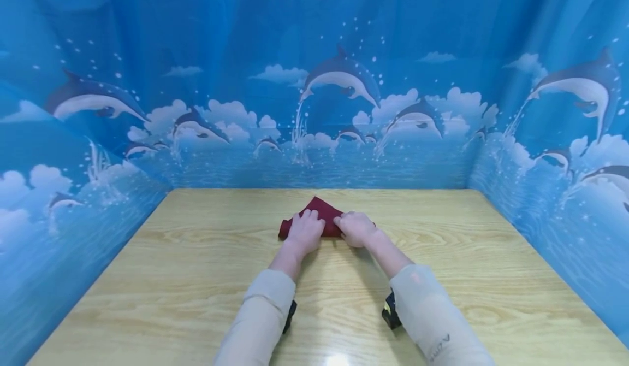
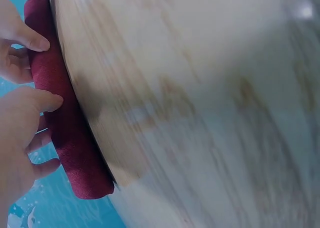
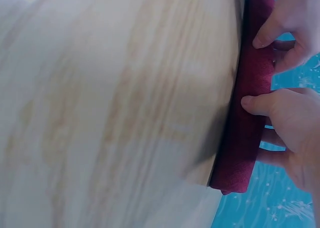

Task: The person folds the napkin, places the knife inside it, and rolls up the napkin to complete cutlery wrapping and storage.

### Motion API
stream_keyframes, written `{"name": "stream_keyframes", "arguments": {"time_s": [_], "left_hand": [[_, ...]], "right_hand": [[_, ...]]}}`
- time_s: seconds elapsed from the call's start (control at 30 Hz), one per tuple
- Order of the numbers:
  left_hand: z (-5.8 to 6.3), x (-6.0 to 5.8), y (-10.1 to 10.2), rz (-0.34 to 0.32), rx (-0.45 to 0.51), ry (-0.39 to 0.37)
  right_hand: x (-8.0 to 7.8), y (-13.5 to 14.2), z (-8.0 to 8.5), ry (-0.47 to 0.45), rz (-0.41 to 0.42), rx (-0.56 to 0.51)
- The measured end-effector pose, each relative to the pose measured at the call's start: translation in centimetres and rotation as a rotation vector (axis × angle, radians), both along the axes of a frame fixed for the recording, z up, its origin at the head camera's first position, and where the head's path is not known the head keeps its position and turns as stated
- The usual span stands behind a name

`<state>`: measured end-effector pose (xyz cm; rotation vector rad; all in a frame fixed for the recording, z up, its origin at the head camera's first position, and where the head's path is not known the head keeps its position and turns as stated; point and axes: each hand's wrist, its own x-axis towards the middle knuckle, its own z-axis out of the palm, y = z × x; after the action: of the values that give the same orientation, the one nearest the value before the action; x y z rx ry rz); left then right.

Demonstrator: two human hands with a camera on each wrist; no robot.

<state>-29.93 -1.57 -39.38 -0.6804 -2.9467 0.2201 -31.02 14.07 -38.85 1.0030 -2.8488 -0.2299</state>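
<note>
A dark red cloth (image 1: 330,228) lies rolled into a tube across the far part of the table, with one pointed corner (image 1: 318,205) spread out flat behind the roll. My left hand (image 1: 306,230) grips the roll left of its middle, thumb on the near side and fingers over the top. To the right, my right hand (image 1: 356,228) holds it in the same manner. Both wrist views show the roll (image 2: 75,138) as a smooth, even cylinder, its thumbs (image 3: 257,103) pressed along the near face. Each end of the roll sticks out past the hands.
The wood-grain table (image 1: 206,278) runs back to a blue curtain (image 1: 236,164) printed with dolphins and clouds, which also hangs along both sides. A dark wrist device (image 1: 391,311) sits under the right sleeve (image 1: 437,311).
</note>
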Motion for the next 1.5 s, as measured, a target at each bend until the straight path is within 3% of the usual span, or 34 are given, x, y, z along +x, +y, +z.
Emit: {"name": "stream_keyframes", "arguments": {"time_s": [0.17, 0.43, 0.87, 1.1, 1.37, 1.5], "left_hand": [[0.2, 0.0, 0.0, -0.01, 0.026, 0.002], [0.2, 0.3, -0.3, -0.045, -0.009, 0.042], [-0.4, 0.2, -0.4, -0.026, 0.0, 0.036], [-0.4, 0.4, -0.4, -0.014, 0.013, 0.037], [-0.5, 0.4, -0.4, 0.007, 0.025, 0.052], [-0.4, 0.4, -0.4, 0.012, 0.022, 0.046]], "right_hand": [[-0.1, 0.1, 0.6, -0.092, -0.017, -0.025], [-0.2, 0.2, 1.0, -0.188, -0.032, -0.033], [-0.2, 0.0, 0.2, -0.211, -0.094, -0.126], [-0.1, -0.3, -0.3, -0.148, -0.089, -0.117], [0.4, -1.5, -0.6, 0.086, -0.132, 0.072], [0.7, -1.9, -0.7, 0.127, -0.148, 0.093]]}}
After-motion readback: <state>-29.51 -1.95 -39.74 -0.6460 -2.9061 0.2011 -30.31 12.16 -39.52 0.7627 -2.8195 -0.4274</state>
